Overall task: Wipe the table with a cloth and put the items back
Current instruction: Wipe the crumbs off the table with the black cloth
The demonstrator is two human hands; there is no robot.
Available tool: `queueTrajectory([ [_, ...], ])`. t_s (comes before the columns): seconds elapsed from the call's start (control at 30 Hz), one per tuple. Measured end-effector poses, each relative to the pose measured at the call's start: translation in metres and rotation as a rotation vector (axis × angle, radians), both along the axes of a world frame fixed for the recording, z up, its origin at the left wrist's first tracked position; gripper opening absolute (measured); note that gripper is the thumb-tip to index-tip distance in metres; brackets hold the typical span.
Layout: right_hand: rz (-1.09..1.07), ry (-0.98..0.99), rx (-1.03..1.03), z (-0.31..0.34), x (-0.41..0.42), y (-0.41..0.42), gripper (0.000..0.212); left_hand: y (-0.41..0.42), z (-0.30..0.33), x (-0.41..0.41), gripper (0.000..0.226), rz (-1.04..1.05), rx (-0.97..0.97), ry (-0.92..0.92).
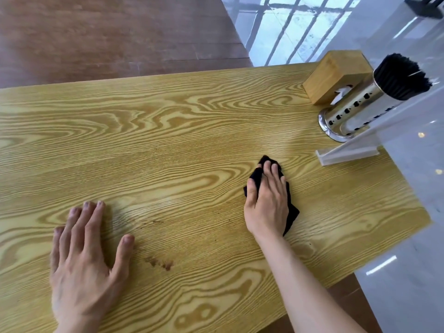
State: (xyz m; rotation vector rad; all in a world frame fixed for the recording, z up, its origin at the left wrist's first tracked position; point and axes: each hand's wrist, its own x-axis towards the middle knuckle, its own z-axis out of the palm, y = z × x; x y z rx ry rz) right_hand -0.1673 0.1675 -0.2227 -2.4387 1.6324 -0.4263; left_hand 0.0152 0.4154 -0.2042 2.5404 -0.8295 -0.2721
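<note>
Grip: right hand (pixel 266 200) lies flat, fingers together, pressing the black cloth (pixel 292 213) onto the table (pixel 168 131); nothing is pinched, only held down by the palm.
Left hand: left hand (pixel 81 255) rests open, fingers spread, empty, at the near left of the tabletop.
Cloth position: right of centre, bunched under the palm, corners showing at the far and near-right sides.
Handling: soft, light, limp; likely to slide and crumple, so it seems best gathered from the middle under a flat palm.
Stain: brown stain (pixel 161 262) sits near, between the hands, not yet wiped.
Items: wooden tissue box (pixel 334 76), steel chopstick holder (pixel 360 109) and clear sign stand (pixel 348 155) cluster at the far right.
</note>
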Motion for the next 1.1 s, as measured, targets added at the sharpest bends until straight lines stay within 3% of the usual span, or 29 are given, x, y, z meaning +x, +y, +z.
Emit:
queueTrajectory([
  [0.37,0.355,-0.001,0.095,0.007,0.073,0.095,0.057,0.006,-0.002,0.003,0.081,-0.038,-0.027,-0.009],
  [0.63,0.533,-0.263,0.351,0.013,0.108,0.143,0.059,0.016,-0.008,0.006,0.073,-0.032,-0.214,0.051],
  [0.77,0.737,-0.094,0.291,0.017,0.109,0.154,0.074,0.019,-0.008,0.007,0.069,-0.036,-0.267,0.071],
  [0.87,0.846,0.059,0.176,0.018,0.101,0.151,0.064,0.02,-0.007,0.006,0.065,-0.045,-0.264,0.077],
  [1.1,0.792,0.165,0.074,0.016,0.094,0.166,0.059,0.02,-0.009,0.006,0.068,-0.102,-0.186,0.032],
])
